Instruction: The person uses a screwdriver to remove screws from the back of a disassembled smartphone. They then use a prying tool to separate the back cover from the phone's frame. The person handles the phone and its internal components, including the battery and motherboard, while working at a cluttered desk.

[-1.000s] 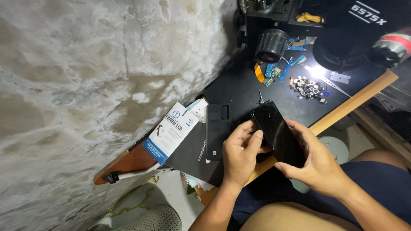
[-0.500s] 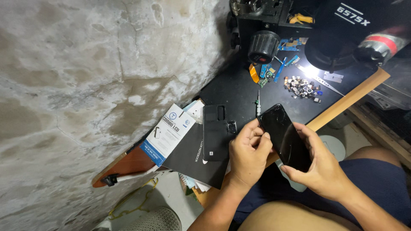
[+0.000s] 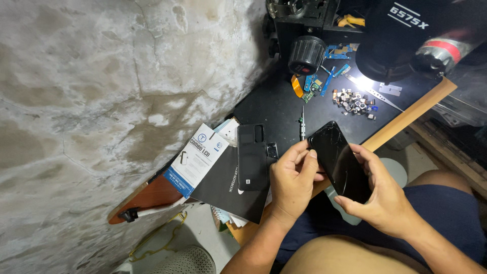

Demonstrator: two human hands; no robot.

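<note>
A black smartphone [image 3: 339, 161] with a cracked screen is held above the table's front edge, screen up. My right hand [image 3: 378, 195] cradles its lower right side from beneath. My left hand [image 3: 292, 178] grips its left edge, thumb and fingertips pressed against the side. On the black table mat [image 3: 279, 101] just left of my left hand lies a black phone back cover [image 3: 252, 156], resting on a black notebook [image 3: 225, 189].
A white and blue box [image 3: 198, 160] lies left of the notebook. A thin screwdriver [image 3: 303, 123], small parts [image 3: 352, 101], flex cables [image 3: 317, 81] and a microscope [image 3: 406, 35] with its light sit at the back. A rough stone wall [image 3: 101, 101] fills the left.
The view has shifted a little, so hands and phone sit lower and further right. My left hand's fingers have closed more firmly on the phone's left edge.
</note>
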